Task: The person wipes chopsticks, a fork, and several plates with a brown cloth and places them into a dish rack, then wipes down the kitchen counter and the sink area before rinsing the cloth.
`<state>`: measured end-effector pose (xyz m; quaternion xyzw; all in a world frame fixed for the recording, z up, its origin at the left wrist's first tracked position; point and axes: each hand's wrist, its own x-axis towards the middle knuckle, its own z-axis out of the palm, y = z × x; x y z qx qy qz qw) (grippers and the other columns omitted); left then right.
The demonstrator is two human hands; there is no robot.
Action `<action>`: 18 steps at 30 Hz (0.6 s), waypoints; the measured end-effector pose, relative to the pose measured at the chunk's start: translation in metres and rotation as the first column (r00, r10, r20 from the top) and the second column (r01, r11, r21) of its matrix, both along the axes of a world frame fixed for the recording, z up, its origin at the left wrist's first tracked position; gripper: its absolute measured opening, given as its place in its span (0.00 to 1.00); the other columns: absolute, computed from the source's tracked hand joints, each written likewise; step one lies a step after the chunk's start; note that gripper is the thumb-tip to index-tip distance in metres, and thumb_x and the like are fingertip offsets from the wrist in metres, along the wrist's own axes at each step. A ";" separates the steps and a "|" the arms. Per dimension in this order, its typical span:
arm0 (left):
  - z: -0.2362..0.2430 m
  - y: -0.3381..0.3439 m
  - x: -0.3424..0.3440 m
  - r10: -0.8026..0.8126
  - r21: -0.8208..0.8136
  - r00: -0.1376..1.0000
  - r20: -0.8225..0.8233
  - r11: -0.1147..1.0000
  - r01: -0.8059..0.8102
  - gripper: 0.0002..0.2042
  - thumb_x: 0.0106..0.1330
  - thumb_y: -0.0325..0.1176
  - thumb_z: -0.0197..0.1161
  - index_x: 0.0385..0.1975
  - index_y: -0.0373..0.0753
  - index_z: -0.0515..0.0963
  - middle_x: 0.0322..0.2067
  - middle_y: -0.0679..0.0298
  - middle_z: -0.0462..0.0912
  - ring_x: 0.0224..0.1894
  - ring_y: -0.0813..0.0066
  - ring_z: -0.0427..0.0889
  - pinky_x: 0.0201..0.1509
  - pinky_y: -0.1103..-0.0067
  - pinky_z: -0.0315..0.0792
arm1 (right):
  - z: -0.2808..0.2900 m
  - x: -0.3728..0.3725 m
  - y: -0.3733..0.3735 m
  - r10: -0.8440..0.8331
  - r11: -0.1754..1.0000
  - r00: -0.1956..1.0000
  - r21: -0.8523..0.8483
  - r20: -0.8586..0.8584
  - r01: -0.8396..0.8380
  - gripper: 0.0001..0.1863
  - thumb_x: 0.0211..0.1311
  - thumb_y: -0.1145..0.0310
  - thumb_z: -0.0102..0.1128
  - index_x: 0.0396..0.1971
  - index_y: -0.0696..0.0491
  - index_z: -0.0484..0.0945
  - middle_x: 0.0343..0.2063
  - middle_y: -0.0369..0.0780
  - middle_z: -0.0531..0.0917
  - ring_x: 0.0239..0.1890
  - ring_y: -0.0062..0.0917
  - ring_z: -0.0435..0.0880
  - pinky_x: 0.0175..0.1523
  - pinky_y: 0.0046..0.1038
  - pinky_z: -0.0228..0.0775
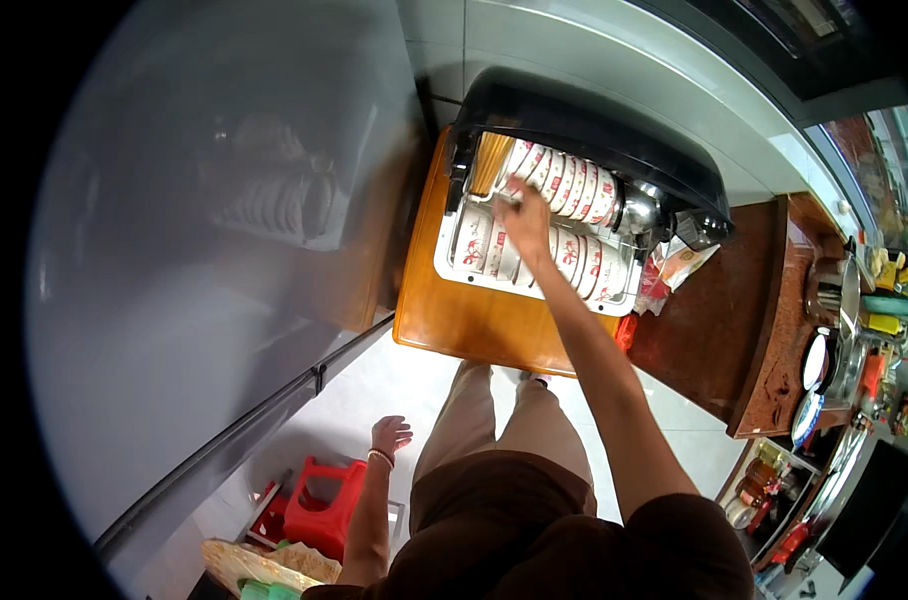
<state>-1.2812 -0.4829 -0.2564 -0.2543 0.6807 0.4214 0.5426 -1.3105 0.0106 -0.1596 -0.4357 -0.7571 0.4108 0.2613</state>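
My right hand (527, 218) reaches over a white dish rack (452, 262), its fingers drawn together above the gap between two rows of bowls. Whatever it holds, if anything, is too small to make out. White bowls with red patterns stand on edge in the back row (574, 187) and the front row (582, 262); my hand and forearm hide part of the front one. Wooden chopsticks (491, 160) stand at the rack's back left, close to my fingertips. My left hand (391, 435) hangs low beside my leg, fingers apart and holding nothing.
A raised black lid (584, 125) arches behind the rack, which stands on a wooden table (474, 325). A grey glossy cabinet-like surface (224, 300) rises at left. Below it is a red stool (326, 510). A brown counter (714, 320) with packages lies at right.
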 end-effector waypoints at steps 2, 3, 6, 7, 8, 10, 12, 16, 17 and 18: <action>-0.005 0.014 -0.014 -0.034 0.025 0.999 -0.022 0.999 0.035 0.11 0.60 0.35 0.56 0.39 0.37 0.73 0.30 0.57 0.79 0.28 0.66 0.80 0.30 0.74 0.77 | 0.000 0.061 -0.035 0.053 0.983 0.991 -0.179 0.123 -0.031 0.11 0.52 0.72 0.58 0.36 0.57 0.77 0.22 0.44 0.80 0.21 0.27 0.79 0.29 0.29 0.69; -0.004 0.032 -0.023 -0.085 0.044 0.996 -0.038 0.995 0.087 0.11 0.60 0.35 0.56 0.38 0.37 0.73 0.29 0.57 0.79 0.28 0.66 0.80 0.30 0.74 0.77 | -0.046 0.109 -0.049 0.116 0.992 0.993 0.044 0.010 -0.116 0.07 0.54 0.72 0.55 0.33 0.57 0.77 0.19 0.45 0.79 0.20 0.27 0.79 0.28 0.27 0.70; -0.021 0.063 -0.028 -0.145 0.061 0.989 -0.015 0.987 0.145 0.11 0.58 0.36 0.59 0.37 0.39 0.74 0.28 0.58 0.79 0.27 0.66 0.80 0.30 0.73 0.77 | -0.074 0.221 -0.126 -0.017 0.987 0.987 -0.157 0.161 0.043 0.10 0.55 0.67 0.54 0.33 0.56 0.79 0.22 0.45 0.81 0.23 0.30 0.81 0.30 0.29 0.72; -0.027 0.067 -0.024 -0.156 0.065 0.987 -0.041 0.985 0.159 0.10 0.57 0.36 0.59 0.36 0.40 0.74 0.27 0.59 0.79 0.25 0.66 0.80 0.30 0.72 0.78 | -0.063 0.263 -0.138 0.084 0.952 0.941 -0.306 0.329 0.022 0.10 0.55 0.68 0.54 0.33 0.56 0.80 0.22 0.44 0.81 0.24 0.30 0.81 0.31 0.28 0.72; -0.029 0.082 -0.022 -0.185 0.073 0.982 -0.036 0.980 0.187 0.10 0.57 0.36 0.60 0.35 0.40 0.74 0.26 0.59 0.79 0.24 0.67 0.79 0.28 0.74 0.78 | -0.083 0.310 -0.158 -0.058 0.920 0.949 -0.353 0.309 0.171 0.10 0.53 0.68 0.55 0.33 0.55 0.80 0.24 0.43 0.82 0.25 0.30 0.82 0.34 0.29 0.73; -0.047 0.097 -0.015 -0.261 0.059 0.963 -0.058 0.963 0.265 0.10 0.58 0.36 0.58 0.36 0.40 0.73 0.26 0.60 0.79 0.23 0.68 0.79 0.26 0.76 0.77 | -0.040 0.378 -0.158 -0.094 0.908 0.879 -0.322 0.468 0.269 0.11 0.53 0.68 0.55 0.36 0.55 0.80 0.26 0.44 0.82 0.25 0.29 0.82 0.35 0.29 0.74; -0.032 0.133 0.001 -0.348 0.053 0.937 -0.042 0.935 0.350 0.09 0.59 0.35 0.56 0.36 0.39 0.73 0.27 0.60 0.78 0.23 0.69 0.79 0.24 0.77 0.77 | -0.008 0.453 -0.166 -0.312 0.821 0.804 -0.282 0.506 0.497 0.11 0.52 0.71 0.55 0.35 0.55 0.80 0.27 0.44 0.81 0.25 0.29 0.82 0.35 0.29 0.74; -0.015 0.218 0.051 -0.500 0.060 0.859 -0.107 0.859 0.508 0.09 0.60 0.36 0.55 0.35 0.39 0.72 0.25 0.60 0.78 0.22 0.69 0.78 0.22 0.76 0.76 | 0.025 0.582 -0.151 -0.682 0.663 0.623 -0.037 0.382 0.748 0.07 0.51 0.73 0.57 0.30 0.57 0.81 0.25 0.43 0.81 0.23 0.26 0.81 0.30 0.28 0.73; -0.010 0.234 0.069 -0.519 0.070 0.845 -0.128 0.846 0.529 0.09 0.61 0.36 0.54 0.35 0.39 0.72 0.24 0.60 0.78 0.21 0.70 0.78 0.22 0.76 0.76 | 0.045 0.609 -0.138 -0.735 0.625 0.580 0.018 0.350 0.781 0.06 0.51 0.72 0.58 0.29 0.56 0.81 0.25 0.43 0.80 0.22 0.28 0.80 0.31 0.29 0.72; -0.007 0.247 0.089 -0.521 0.085 0.842 -0.141 0.841 0.535 0.08 0.61 0.36 0.54 0.35 0.39 0.72 0.24 0.61 0.78 0.21 0.70 0.78 0.22 0.76 0.76 | 0.063 0.638 -0.123 -0.782 0.585 0.539 0.069 0.314 0.808 0.06 0.51 0.71 0.58 0.28 0.54 0.81 0.25 0.43 0.80 0.22 0.31 0.79 0.31 0.30 0.71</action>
